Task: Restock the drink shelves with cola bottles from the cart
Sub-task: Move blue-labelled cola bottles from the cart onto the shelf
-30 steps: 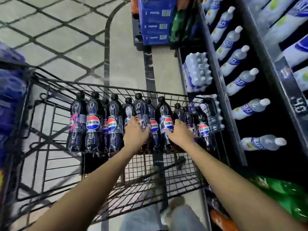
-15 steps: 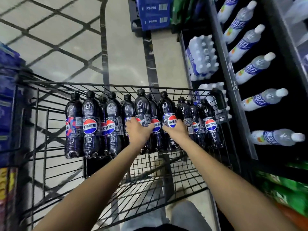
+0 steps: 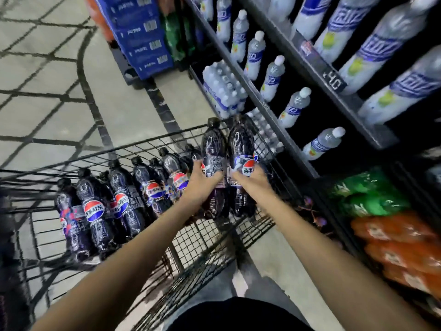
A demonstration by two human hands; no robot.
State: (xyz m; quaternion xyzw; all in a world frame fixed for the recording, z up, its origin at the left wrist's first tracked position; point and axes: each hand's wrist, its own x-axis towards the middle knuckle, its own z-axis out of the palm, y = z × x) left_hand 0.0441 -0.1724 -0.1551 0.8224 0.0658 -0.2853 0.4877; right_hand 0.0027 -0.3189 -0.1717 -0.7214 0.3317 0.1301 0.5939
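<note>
Got my left hand (image 3: 202,185) gripping one cola (image 3: 212,149), right hand (image 3: 250,180) gripping a second cola (image 3: 239,142), at the cart's (image 3: 202,240) far-right corner.

Under me lies a pale tiled floor (image 3: 124,108) crossed by dark lines. Far ahead stand stacked blue cartons (image 3: 143,37); green packs (image 3: 367,197) and orange packs (image 3: 396,244) sit near right.

The cola bottles (image 3: 130,201) are glossy dark plastic with shiny printed labels. The cart (image 3: 143,149) is thin black metal wire in a matt finish. The shelf bottles (image 3: 296,107) are clear, frosted-looking plastic. The floor (image 3: 59,87) looks smooth and dull.
</note>
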